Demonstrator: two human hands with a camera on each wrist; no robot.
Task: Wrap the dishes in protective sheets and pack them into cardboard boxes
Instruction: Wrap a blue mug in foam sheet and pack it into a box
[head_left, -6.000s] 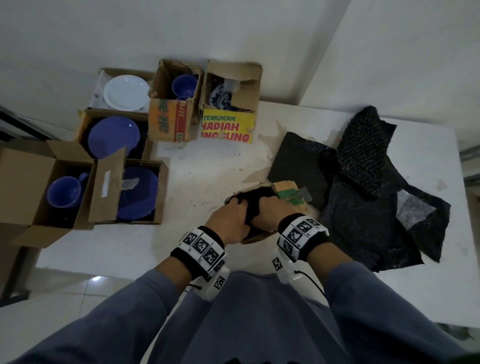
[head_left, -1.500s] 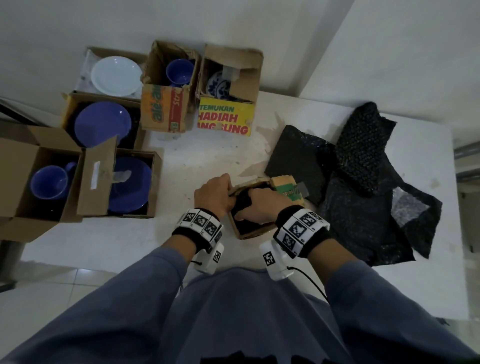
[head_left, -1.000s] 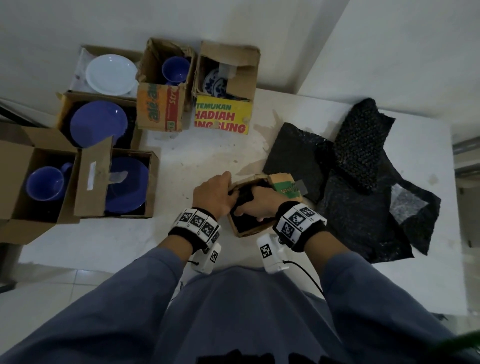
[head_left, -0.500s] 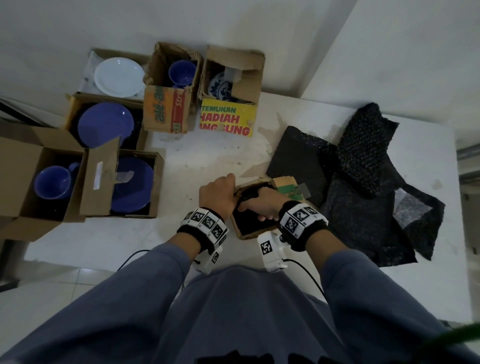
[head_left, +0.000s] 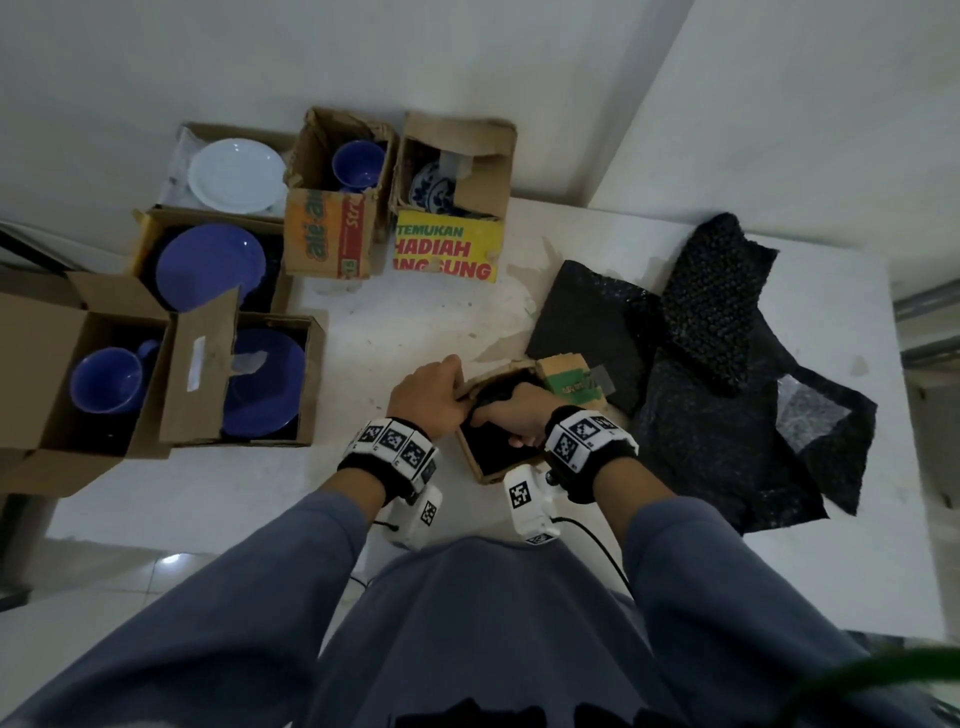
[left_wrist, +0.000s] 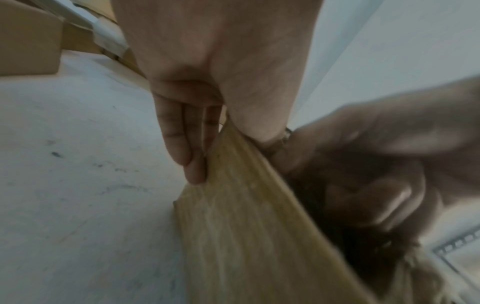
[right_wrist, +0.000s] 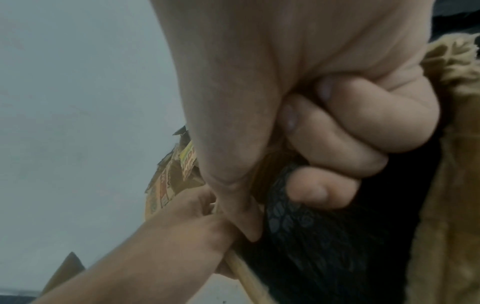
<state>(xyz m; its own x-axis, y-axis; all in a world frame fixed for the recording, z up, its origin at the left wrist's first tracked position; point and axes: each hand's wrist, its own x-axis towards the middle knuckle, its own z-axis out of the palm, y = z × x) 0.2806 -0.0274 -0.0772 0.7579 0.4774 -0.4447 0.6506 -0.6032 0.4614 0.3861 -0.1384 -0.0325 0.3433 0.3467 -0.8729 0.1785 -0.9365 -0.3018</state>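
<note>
Head view, going left to right: over on the far left there's a cluster of open cardboard boxes, one with a blue mug (head_left: 106, 385), one with a blue plate (head_left: 262, 382) under a raised flap, another blue plate (head_left: 210, 265) behind it and a white plate (head_left: 236, 174) at the back. Next along are a box with orange print (head_left: 330, 236) holding a blue cup, and a yellow-fronted box (head_left: 447, 252) with a blue-and-white patterned dish peeking out.

Middle of the white table (head_left: 363, 483) is the small cardboard box (head_left: 470, 457) being packed. The left hand (head_left: 428, 397) pinches its left wall, fingers straight down the outside and thumb over the rim, clear in the left wrist view. The right hand (head_left: 511, 413) is inside the box, fingers curled tight into a fist around the black wrapped bundle (head_left: 493, 449), which sits down in the box. What dish is under the wrap, can't tell.

To the right, a heap of black bubble wrap sheets (head_left: 717, 374) is spread on the table, just touching the box's green-printed flap (head_left: 569, 382).
</note>
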